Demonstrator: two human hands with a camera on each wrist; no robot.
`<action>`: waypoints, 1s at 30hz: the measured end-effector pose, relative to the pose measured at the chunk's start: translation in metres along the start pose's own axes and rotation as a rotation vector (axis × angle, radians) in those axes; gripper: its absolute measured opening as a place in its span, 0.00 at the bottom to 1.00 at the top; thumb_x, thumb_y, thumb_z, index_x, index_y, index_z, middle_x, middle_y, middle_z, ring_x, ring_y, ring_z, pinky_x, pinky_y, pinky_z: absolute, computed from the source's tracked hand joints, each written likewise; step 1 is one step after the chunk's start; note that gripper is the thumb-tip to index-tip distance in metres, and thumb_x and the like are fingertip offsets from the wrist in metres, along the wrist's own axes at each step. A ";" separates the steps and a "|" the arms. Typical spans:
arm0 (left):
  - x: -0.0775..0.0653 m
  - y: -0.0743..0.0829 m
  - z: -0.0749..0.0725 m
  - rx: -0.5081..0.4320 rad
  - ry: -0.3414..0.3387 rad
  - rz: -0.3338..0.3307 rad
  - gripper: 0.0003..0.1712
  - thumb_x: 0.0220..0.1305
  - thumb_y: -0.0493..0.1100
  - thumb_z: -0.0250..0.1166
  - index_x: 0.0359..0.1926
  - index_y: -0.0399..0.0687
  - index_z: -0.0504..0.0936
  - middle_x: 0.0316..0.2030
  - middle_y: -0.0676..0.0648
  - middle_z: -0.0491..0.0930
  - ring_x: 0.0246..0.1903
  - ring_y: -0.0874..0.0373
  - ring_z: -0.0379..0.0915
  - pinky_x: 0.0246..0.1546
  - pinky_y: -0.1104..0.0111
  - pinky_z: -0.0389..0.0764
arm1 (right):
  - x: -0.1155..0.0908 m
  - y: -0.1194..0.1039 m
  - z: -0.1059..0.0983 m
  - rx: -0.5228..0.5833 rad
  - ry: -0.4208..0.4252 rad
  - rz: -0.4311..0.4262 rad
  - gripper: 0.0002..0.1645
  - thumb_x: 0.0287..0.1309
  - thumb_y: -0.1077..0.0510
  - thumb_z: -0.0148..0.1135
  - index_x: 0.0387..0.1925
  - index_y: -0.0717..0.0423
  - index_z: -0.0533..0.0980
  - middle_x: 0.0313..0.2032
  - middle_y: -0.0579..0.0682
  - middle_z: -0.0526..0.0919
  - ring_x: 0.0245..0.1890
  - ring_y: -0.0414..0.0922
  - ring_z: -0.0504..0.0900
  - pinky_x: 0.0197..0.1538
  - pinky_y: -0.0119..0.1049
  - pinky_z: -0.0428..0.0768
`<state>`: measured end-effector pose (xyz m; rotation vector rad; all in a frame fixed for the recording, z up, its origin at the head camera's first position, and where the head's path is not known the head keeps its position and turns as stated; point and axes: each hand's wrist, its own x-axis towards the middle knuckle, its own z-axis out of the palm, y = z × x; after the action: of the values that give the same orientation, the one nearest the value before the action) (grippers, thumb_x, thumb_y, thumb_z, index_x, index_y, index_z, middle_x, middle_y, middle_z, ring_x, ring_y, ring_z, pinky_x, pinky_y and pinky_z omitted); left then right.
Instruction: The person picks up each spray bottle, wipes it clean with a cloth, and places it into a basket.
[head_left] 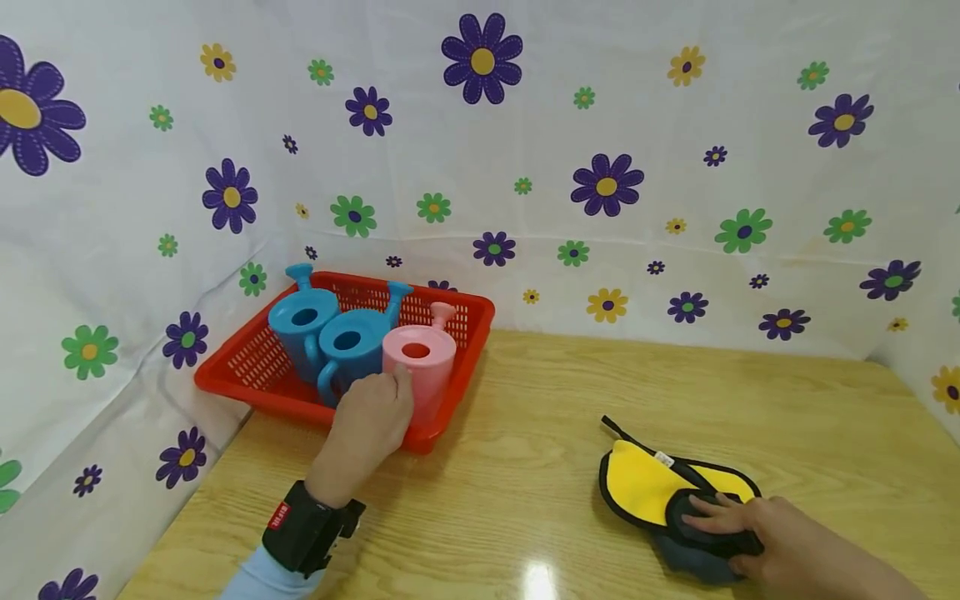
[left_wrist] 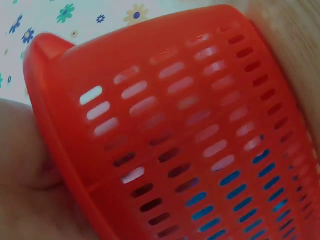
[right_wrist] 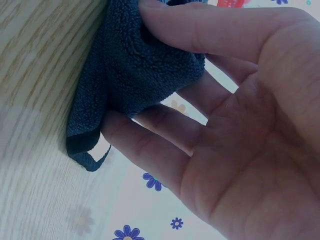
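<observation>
In the head view my left hand (head_left: pixel 375 408) grips the near side of a pink watering can (head_left: pixel 431 379), where its handle is hidden by my fingers. The can stands in a red slotted basket (head_left: pixel 468 367), beside two blue watering cans (head_left: pixel 360 333). My right hand (head_left: pixel 772 533) holds a yellow cloth piece with black trim (head_left: pixel 645 487) on the table at the right. In the right wrist view, my thumb and fingers pinch its dark blue terry side (right_wrist: pixel 135 75). Through the basket's slots, the left wrist view shows pink and blue.
A light wooden table (head_left: pixel 525 450) lies under everything. White flowered cloth (head_left: pixel 540 167) hangs behind and on both sides, close to the basket's back left corner. A thin black strap (head_left: pixel 618 431) sticks out from the yellow piece toward the back left.
</observation>
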<state>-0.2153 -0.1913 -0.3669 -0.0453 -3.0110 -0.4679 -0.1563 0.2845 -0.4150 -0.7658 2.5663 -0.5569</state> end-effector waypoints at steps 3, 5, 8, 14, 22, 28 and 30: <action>-0.003 -0.001 0.003 0.317 0.043 0.119 0.20 0.69 0.45 0.64 0.53 0.33 0.76 0.23 0.45 0.76 0.22 0.51 0.68 0.29 0.60 0.78 | -0.001 0.001 0.002 -0.020 0.003 0.001 0.37 0.52 0.63 0.73 0.65 0.42 0.78 0.63 0.62 0.80 0.60 0.69 0.78 0.52 0.59 0.82; -0.005 -0.002 0.004 0.419 0.069 0.166 0.22 0.65 0.45 0.68 0.52 0.33 0.77 0.21 0.45 0.75 0.21 0.51 0.67 0.29 0.60 0.78 | -0.001 0.001 0.002 -0.032 0.007 -0.001 0.37 0.52 0.63 0.73 0.65 0.42 0.78 0.63 0.63 0.79 0.60 0.68 0.79 0.52 0.59 0.82; -0.006 -0.005 0.004 0.500 0.106 0.241 0.21 0.62 0.44 0.71 0.48 0.34 0.77 0.21 0.46 0.75 0.19 0.53 0.66 0.28 0.61 0.82 | -0.001 0.000 0.002 -0.028 0.013 0.000 0.37 0.51 0.65 0.73 0.64 0.43 0.79 0.64 0.63 0.79 0.60 0.70 0.78 0.51 0.59 0.83; -0.004 -0.010 -0.001 0.514 0.136 0.305 0.18 0.57 0.43 0.75 0.39 0.37 0.78 0.23 0.44 0.77 0.21 0.53 0.67 0.31 0.60 0.86 | -0.001 -0.004 0.001 -0.041 0.027 0.011 0.36 0.51 0.65 0.73 0.64 0.43 0.79 0.65 0.63 0.78 0.61 0.72 0.77 0.53 0.64 0.80; -0.004 -0.018 -0.003 0.044 0.115 0.079 0.15 0.70 0.43 0.62 0.46 0.32 0.73 0.34 0.38 0.76 0.33 0.48 0.68 0.36 0.60 0.77 | 0.004 -0.007 0.005 -0.050 0.060 0.011 0.35 0.54 0.61 0.74 0.64 0.43 0.79 0.66 0.60 0.77 0.62 0.72 0.76 0.55 0.66 0.77; -0.023 -0.022 -0.003 -0.171 0.142 0.098 0.16 0.72 0.47 0.60 0.49 0.38 0.72 0.44 0.37 0.75 0.46 0.43 0.68 0.44 0.53 0.76 | 0.014 -0.015 0.017 -0.097 0.172 0.137 0.36 0.55 0.60 0.74 0.66 0.49 0.77 0.67 0.61 0.77 0.61 0.67 0.79 0.56 0.62 0.81; -0.036 -0.021 -0.006 -0.133 0.151 0.144 0.20 0.70 0.50 0.63 0.53 0.40 0.76 0.49 0.38 0.77 0.52 0.41 0.70 0.50 0.45 0.76 | 0.019 -0.017 0.019 -0.169 0.275 0.152 0.35 0.56 0.59 0.74 0.66 0.52 0.76 0.65 0.63 0.77 0.60 0.66 0.81 0.55 0.59 0.82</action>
<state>-0.1796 -0.2137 -0.3710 -0.2237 -2.8015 -0.6253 -0.1548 0.2555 -0.4280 -0.5734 2.9258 -0.4260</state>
